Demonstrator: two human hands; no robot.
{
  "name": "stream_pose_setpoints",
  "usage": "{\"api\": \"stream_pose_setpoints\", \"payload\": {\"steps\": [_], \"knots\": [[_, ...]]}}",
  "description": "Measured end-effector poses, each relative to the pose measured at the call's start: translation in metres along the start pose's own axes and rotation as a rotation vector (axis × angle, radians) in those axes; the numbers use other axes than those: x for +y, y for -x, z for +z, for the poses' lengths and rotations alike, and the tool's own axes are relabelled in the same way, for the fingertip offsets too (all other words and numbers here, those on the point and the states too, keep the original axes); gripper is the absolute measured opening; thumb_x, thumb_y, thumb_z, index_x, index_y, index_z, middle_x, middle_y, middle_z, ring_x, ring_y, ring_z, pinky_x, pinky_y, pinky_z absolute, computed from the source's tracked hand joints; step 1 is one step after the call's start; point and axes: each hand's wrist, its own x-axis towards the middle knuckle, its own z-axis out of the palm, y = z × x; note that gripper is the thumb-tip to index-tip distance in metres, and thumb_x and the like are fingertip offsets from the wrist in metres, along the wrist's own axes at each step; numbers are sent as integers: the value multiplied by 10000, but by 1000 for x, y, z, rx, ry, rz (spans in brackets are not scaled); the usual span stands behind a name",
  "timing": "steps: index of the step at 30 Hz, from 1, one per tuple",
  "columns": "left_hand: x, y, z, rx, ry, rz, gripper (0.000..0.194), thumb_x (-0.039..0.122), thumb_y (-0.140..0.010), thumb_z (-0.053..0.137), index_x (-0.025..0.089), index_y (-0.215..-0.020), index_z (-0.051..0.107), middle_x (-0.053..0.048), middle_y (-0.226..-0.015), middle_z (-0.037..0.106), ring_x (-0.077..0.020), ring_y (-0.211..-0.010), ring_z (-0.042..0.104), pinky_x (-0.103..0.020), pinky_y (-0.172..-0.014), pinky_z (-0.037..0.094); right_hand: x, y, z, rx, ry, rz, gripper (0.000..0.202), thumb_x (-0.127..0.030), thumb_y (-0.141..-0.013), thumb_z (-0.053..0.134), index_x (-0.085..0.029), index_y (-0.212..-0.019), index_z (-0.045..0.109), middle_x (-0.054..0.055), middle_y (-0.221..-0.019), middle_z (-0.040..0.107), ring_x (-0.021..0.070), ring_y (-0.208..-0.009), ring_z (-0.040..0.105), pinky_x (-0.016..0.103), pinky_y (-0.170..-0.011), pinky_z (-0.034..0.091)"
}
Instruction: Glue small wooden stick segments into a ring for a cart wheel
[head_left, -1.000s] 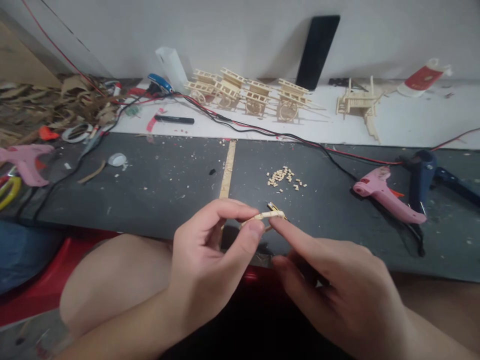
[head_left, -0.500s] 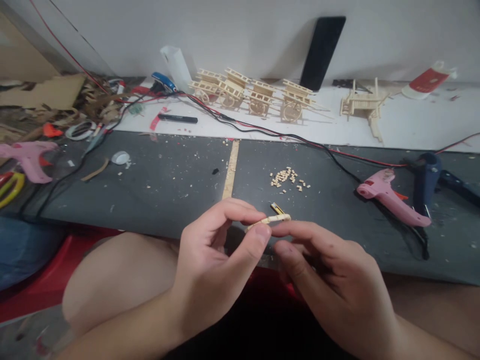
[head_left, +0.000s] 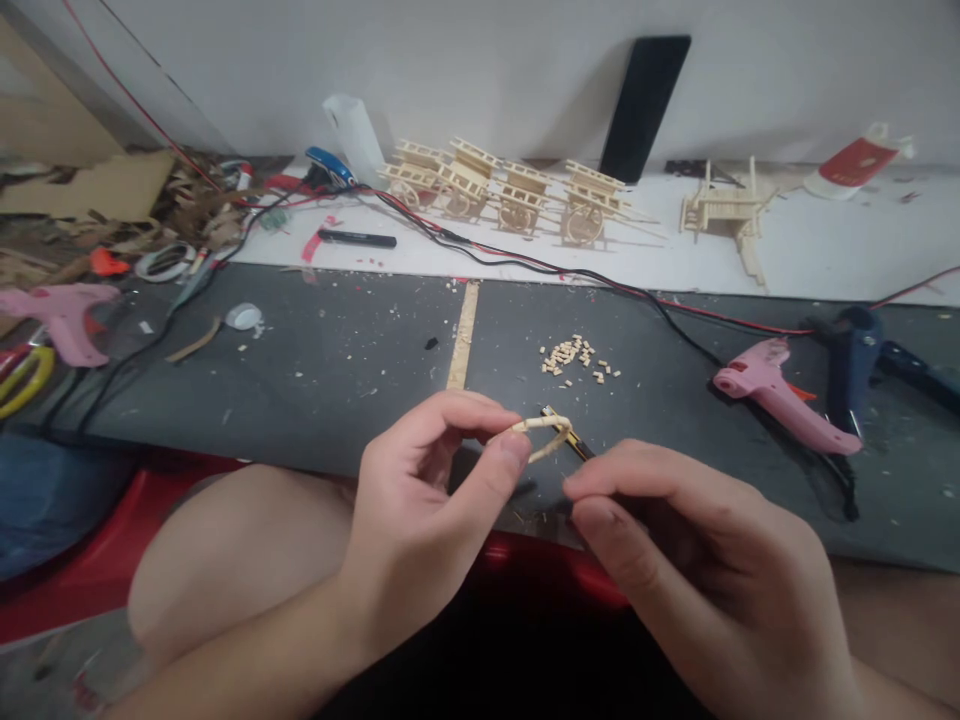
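Observation:
My left hand [head_left: 439,485] pinches a thin pale wooden ring [head_left: 551,422] between thumb and forefinger, and its round opening shows. To the right and slightly below the ring, my right hand [head_left: 697,540] is apart from it, with thumb and forefinger drawn together. Anything between those fingertips is too small to make out. Behind the ring a slim black-and-yellow cutter knife [head_left: 577,446] lies on the grey tabletop [head_left: 360,370], partly covered by the ring and near my right fingertips. A little farther back is a loose pile of tiny wooden pieces [head_left: 568,354].
Several model wooden carts [head_left: 517,195] line the back, with another wooden model [head_left: 724,205] to their right. Pink glue guns lie at right [head_left: 784,390] and left [head_left: 64,315]. Black and red cables [head_left: 525,260] cross the table. A black phone-like slab [head_left: 645,105] leans on the wall.
My right hand has come away from the ring, moving right and slightly down. The ring has tilted in my left hand, so its opening now shows. More of the cutter knife is visible.

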Motion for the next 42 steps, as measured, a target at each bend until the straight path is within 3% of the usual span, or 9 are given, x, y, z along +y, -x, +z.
{"api": "stream_pose_setpoints", "payload": {"steps": [4,7,9,14,19,26,33,37,42], "knots": [[-2,0,-1,-12,56,-42,86,214,-991,842,260,-926,812,7,-967,799,-149,-873,758,-228,-760,637,-2,0,-4,49,-21,6,135,-179,-980,774,-297,-933,819,48,-1054,814,179,-923,786,227,-697,633],[-3,0,-2,-28,76,-56,77,210,-997,841,264,-949,819,3,-981,810,-146,-910,765,-219,-811,632,-3,1,-8,41,-50,53,98,-261,-969,816,-321,-894,837,84,-1225,828,248,-998,799,306,-729,666],[-2,0,-2,-31,85,-56,86,199,-1000,837,266,-948,821,4,-979,809,-141,-923,764,-213,-843,629,-4,0,-9,0,-82,105,69,-358,-964,854,-316,-912,839,119,-1185,830,302,-996,802,370,-730,685],[-1,0,-2,-31,92,-60,81,207,-984,848,262,-933,818,8,-933,794,-144,-870,756,-215,-793,632,-9,-12,-10,-74,-113,176,348,-628,-886,907,-310,-1018,852,150,-1005,808,386,-1024,803,444,-720,706],[-3,0,-2,-32,122,-75,91,197,-976,861,270,-935,827,22,-959,807,-118,-897,764,-163,-804,620,-8,-11,-9,-66,-150,197,366,-645,-906,888,-298,-1016,841,137,-935,802,380,-1028,810,436,-730,705],[-3,-2,-1,-29,124,-62,100,183,-981,854,267,-932,827,19,-968,819,-117,-905,778,-154,-801,620,-2,5,-8,-40,-311,154,109,-349,-1074,768,-339,-970,800,18,-794,806,239,-1054,826,293,-815,683],[-2,1,-3,-34,126,-67,117,174,-974,858,280,-931,837,28,-966,825,-107,-892,774,-149,-802,616,-5,3,-5,-75,-409,221,171,-349,-1077,751,-308,-919,803,27,-789,786,220,-840,821,265,-645,661],[-2,1,-2,-37,124,-79,120,166,-971,857,276,-929,837,30,-964,824,-103,-880,771,-147,-793,614,-6,7,-11,-147,-461,253,176,-373,-1094,724,-316,-933,765,-1,-698,718,181,-706,733,242,-563,574],[-3,0,-2,-43,126,-76,115,177,-979,857,281,-935,839,32,-970,823,-101,-896,768,-148,-811,615,-7,5,-17,-196,-368,394,259,-408,-1103,681,-290,-880,739,-16,-615,613,121,-531,495,206,-476,415]]}}
